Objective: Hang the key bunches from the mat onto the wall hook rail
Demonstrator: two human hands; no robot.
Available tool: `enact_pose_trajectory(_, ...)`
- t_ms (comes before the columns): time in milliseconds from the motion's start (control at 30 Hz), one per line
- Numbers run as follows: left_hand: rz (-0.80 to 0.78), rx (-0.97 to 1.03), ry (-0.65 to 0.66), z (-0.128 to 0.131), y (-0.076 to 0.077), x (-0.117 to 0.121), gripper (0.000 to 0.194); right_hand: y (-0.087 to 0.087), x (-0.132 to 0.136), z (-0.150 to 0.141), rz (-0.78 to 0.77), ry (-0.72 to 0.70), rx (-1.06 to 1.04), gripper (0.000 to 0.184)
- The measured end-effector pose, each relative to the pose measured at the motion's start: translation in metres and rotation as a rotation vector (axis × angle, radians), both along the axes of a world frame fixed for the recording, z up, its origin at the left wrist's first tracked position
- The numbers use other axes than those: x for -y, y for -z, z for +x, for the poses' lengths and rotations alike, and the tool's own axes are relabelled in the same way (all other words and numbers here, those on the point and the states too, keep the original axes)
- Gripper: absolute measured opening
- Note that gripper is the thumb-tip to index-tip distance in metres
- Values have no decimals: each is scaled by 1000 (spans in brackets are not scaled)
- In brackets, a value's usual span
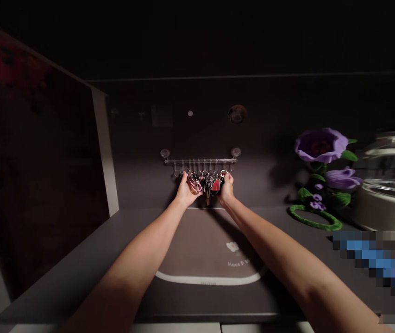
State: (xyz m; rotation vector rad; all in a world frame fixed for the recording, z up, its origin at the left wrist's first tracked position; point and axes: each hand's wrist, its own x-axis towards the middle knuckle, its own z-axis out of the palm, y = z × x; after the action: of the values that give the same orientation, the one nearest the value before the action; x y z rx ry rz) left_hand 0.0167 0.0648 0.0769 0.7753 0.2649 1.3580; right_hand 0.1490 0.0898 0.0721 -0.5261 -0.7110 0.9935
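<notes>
Keys (209,188) hang in a row of bunches below a clear hook rail (200,161), which is fixed to the dark back panel by two round suction cups. Progress, judged from the row: the middle bunches look settled, their rings up at the hooks and their ends hanging down. The outer ones, beside the hands, look like the part left to deal with; whether their rings sit fully on the hooks cannot be told (too small and dim at this range).

Position: the keys lie between the two hands, level with the fingers. Left hand (187,191): half curled, thumb raised, fingers reaching inward under a pink loop (195,183) at the left end of the row. Contact seems likely; a firm grip cannot be confirmed. Right hand (228,188): narrow, thumb up near a metal ring, fingers mostly hidden, just right of a red tag (216,185). Cannot tell whether it holds anything.

Surroundings: brown mat (200,252) on the counter below, under both forearms; purple flowers (321,145) well to the right, apart from the work.
</notes>
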Motion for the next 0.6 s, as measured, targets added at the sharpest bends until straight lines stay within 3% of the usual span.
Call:
enact_pose_trajectory(133,-79,124,-70,9,-16,9,38,-15,6,-11,-106,95,-137,21)
enact_pose_trajectory(267,-236,201,-180,18,-44,20,40,-41,15,-18,-218,164,-245,16)
enact_pose_trajectory(400,-264,230,-213,25,-73,29,36,-63,18,-21,-333,220,-295,13)
enact_pose_trajectory(500,-247,216,-300,27,-84,28,34,-69,11,-21,-412,240,-200,20)
enact_pose_trajectory(600,-247,135,-353,28,-88,21,34,-69,-4,-19,-399,268,95,35)
